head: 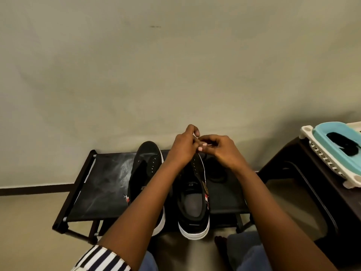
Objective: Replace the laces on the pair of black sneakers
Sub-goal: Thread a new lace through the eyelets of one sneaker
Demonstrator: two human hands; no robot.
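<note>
Black rack (pixel 101 182), right sneaker (pixel 193 202), both hands' grip on lace (pixel 202 148)

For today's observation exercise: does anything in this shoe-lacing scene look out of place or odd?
Nothing looks damaged or spilled. The one oddity: a dark bundle, perhaps laces, lies in a blue basin on the dark stand to the right, apart from both sneakers on the rack.
</note>
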